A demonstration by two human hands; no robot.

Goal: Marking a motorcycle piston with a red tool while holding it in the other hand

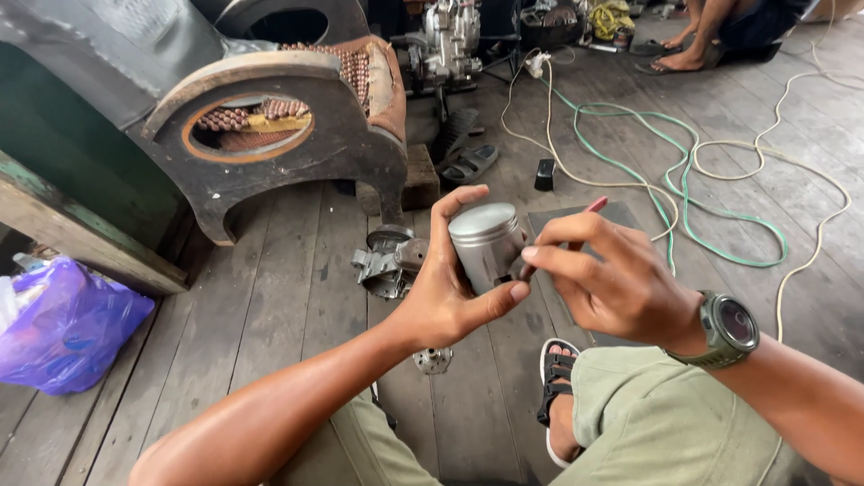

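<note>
Now we are gripping a grey metal piston point(487, 243) in our left hand point(447, 288), fingers wrapped behind it and thumb under its lower edge, holding it up above the plank floor point(279, 297). Our right hand point(612, 279) is pinching a thin pink-ended tool point(589, 209) and pressing it against the piston's side. A dark wristwatch point(731, 326) is sitting on our right wrist. Below the piston, grey engine parts point(389, 261) are lying on the floor. Farther out, green and white cables point(684, 171) are looping across the boards, and a purple plastic bag point(67, 328) is resting at left.
</note>
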